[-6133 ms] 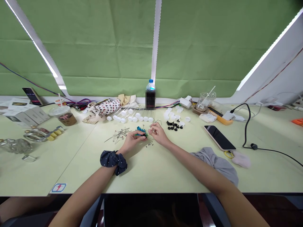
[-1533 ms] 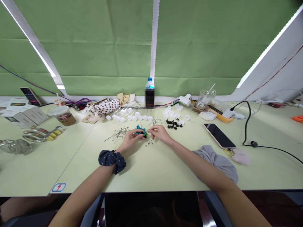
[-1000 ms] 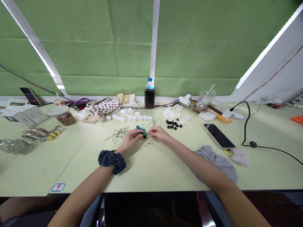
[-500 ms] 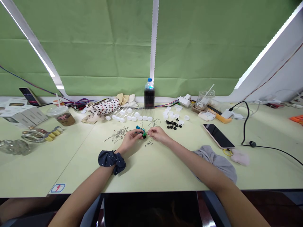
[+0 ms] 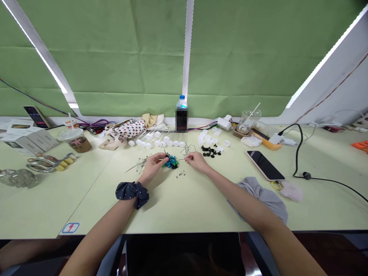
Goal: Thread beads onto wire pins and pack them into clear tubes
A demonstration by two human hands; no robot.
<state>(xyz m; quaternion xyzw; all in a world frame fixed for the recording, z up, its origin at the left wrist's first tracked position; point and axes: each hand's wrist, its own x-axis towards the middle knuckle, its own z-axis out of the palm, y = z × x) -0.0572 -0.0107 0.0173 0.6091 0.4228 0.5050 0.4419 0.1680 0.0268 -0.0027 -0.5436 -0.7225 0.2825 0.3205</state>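
My left hand [image 5: 153, 165], with a dark dotted scrunchie [image 5: 132, 194] on its wrist, pinches a small black piece [image 5: 167, 155] at its fingertips. A thin dark line sticks up from there. Right beside those fingers lies a heap of small blue, green and black pieces [image 5: 171, 161]. The fingers of my right hand [image 5: 196, 161] are pressed together to the right of the heap, at the end of what looks like a thin wire [image 5: 181, 159]. Bent thin wires [image 5: 188, 148] lie just behind that hand. Tiny grey bits [image 5: 181, 174] are scattered in front.
Thin metal rods [image 5: 140, 164] lie left of my left hand. Behind are white-capped clear tubes [image 5: 162, 144] and a bottle [image 5: 181, 115]. Black knob-like pieces [image 5: 212, 151], white caps [image 5: 227, 143], a phone [image 5: 265, 165] and grey cloth [image 5: 263, 197] are on the right.
My left hand has shifted a little left and away from me, uncovering the blue, green and black heap. My right hand has drawn slightly right and farther off.
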